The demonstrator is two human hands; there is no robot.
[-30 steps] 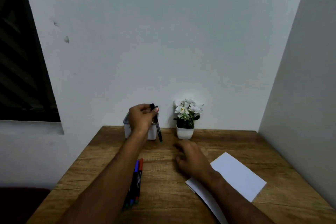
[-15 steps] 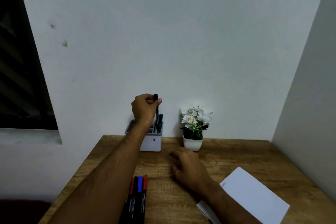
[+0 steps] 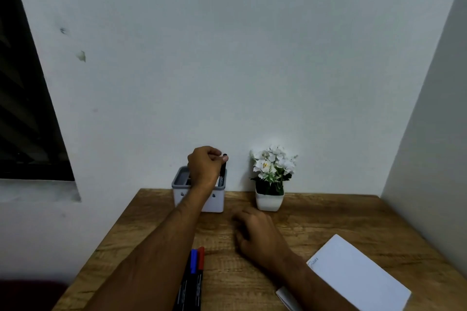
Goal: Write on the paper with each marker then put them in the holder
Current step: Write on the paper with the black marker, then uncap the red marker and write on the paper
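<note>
My left hand [image 3: 205, 166] pinches the top of a black marker [image 3: 223, 171], which stands upright with its lower end inside the right side of the white and grey holder [image 3: 180, 185] at the back of the desk. My right hand [image 3: 260, 237] rests on the desk with loosely bent fingers and holds nothing. A blue-capped marker [image 3: 193, 261] and a red-capped marker [image 3: 201, 259] lie side by side near the front edge, partly hidden by my left forearm. The white paper [image 3: 358, 275] lies at the front right with a small scribble at its near left corner.
A small white pot of white flowers [image 3: 271, 179] stands right of the holder against the wall. The wooden desk [image 3: 328, 212] sits in a corner, with a wall along its right side. A dark window fills the left.
My left hand has carried the black marker from above the desk to over the holder and lowered its tip inside. The view has tilted upward. My right hand stayed on the desk.
</note>
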